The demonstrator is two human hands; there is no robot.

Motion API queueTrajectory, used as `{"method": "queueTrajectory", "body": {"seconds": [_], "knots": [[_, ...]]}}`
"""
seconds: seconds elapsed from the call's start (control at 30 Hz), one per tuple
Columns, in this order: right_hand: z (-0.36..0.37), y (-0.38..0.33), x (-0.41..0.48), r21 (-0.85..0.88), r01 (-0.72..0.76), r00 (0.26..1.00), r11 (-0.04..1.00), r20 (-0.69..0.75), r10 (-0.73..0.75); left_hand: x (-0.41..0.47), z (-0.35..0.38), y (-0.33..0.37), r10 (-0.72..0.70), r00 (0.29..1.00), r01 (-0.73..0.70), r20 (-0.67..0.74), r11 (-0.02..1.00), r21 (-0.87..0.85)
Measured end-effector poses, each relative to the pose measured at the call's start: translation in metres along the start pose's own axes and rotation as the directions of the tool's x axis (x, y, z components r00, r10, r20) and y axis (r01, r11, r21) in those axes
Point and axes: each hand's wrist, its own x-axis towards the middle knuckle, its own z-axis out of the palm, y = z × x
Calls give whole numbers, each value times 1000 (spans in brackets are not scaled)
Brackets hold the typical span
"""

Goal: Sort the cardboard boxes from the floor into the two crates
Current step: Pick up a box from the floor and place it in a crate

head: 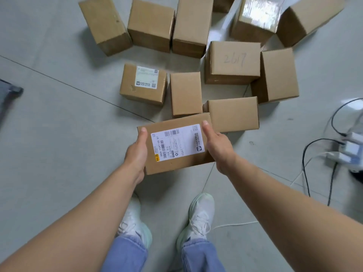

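A flat cardboard box with a white shipping label point(174, 161) is held above the floor between both hands. My left hand point(136, 152) grips its left side and my right hand point(218, 148) grips its right side, thumbs on top. Beyond it, several cardboard boxes stand on the floor: a labelled box point(143, 84), a small plain box point(185, 93), a plain box point(233, 113) just behind the held one, and a box marked 2617 point(232, 61). More boxes line the back. No crate is in view.
Grey tiled floor point(59, 134) lies all around. Black and white cables with a power strip point(345, 152) lie at the right. My feet in white shoes point(198, 218) stand below the held box. A dark grey object point(7, 93) sits at the left edge.
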Motion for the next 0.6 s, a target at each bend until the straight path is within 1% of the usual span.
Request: {"method": "queueTrajectory", "body": {"seconds": [0.07, 0.17, 0.27, 0.33, 0.43, 0.53, 0.6], "knots": [[-11, -33, -32, 25, 18, 1000, 1000, 12, -18, -34, -7, 33, 52, 999, -52, -2, 999, -7], [-29, -91, -80, 67, 98, 995, 993, 6, -98, -85, -16, 90, 165, 986, -165, -4, 986, 7], [-48, -157, -135, 89, 188, 981, 978, -63, -183, -143, -25, 150, 282, 959, -282, -9, 959, -22], [-63, -204, -179, 128, 249, 967, 960, -89, -239, -189, -34, 193, 373, 928, -372, 6, 928, -35], [-85, -263, -247, 182, 381, 925, 907, -82, -372, -260, -50, 251, 489, 872, -487, -3, 868, -97], [-104, -310, -321, 176, 528, 849, 831, -149, -507, -333, -72, 297, 586, 810, -580, 2, 802, -143], [-111, -335, -367, 188, 588, 809, 787, -152, -568, -378, -93, 320, 634, 774, -623, 1, 761, -183]]}}
